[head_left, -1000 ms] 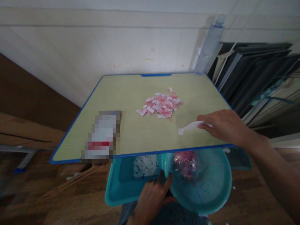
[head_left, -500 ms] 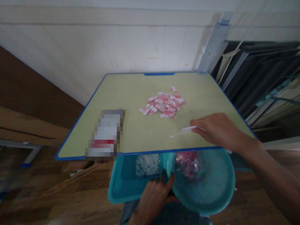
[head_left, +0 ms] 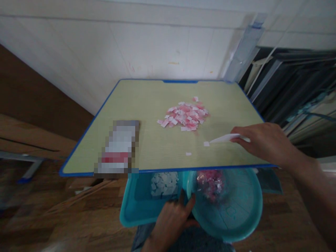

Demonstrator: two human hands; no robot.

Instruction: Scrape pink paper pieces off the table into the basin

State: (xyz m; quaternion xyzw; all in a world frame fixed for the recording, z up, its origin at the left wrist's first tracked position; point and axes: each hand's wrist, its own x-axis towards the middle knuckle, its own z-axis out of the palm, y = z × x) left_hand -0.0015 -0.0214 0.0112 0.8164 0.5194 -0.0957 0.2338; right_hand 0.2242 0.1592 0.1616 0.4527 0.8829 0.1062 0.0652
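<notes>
My right hand [head_left: 258, 141], above the right side of the yellow-green board [head_left: 147, 101], pinches a thin white tapered strip [head_left: 223, 138]. I cannot make out whether this strip is a tool or paper. At its tip is a small white square piece [head_left: 206, 144]; another white piece [head_left: 188, 154] lies apart, to its left. Farther back sits a pile of pink and white pieces [head_left: 186, 116]. Low in view, my left hand [head_left: 172, 218] grips the rim of a round teal basin [head_left: 256, 210], beside a teal tub [head_left: 127, 206]. Its thumb is partly under the rim.
White pieces [head_left: 164, 183] lie in the tub. A clear bag of pink bits [head_left: 211, 183] is in the basin. A blurred-out flat object [head_left: 118, 147] covers the board's left front. Dark panels [head_left: 296, 80] and a clear plastic container [head_left: 243, 52] stand at the right, near the wall.
My right hand has moved right with the white strip. A white piece now lies on the board left of the strip's tip. My left hand stays put.
</notes>
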